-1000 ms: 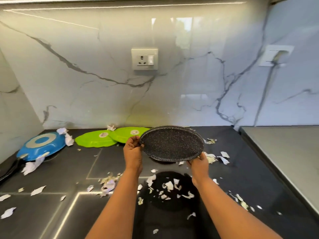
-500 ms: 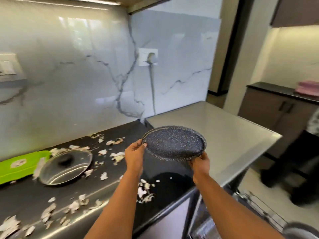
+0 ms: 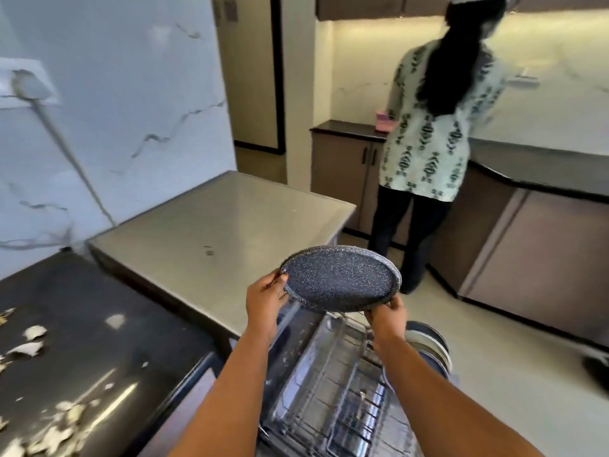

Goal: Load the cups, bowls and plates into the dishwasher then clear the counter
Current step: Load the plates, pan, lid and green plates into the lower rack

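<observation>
Above the dishwasher rack (image 3: 333, 384), no longer the counter (image 3: 82, 341), our left hand (image 3: 265, 296) and right hand (image 3: 385, 316) grip the speckled plate (image 3: 339, 280).

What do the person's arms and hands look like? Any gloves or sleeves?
Both arms are bare right to the picture's edge: no sleeves show. The left hand and right hand wear no gloves, and no watch or bracelet shows on either wrist.

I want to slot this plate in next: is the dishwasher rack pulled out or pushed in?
Pulled out: the wire rack lies exposed below the speckled plate, with dishes standing at its right side.
</observation>
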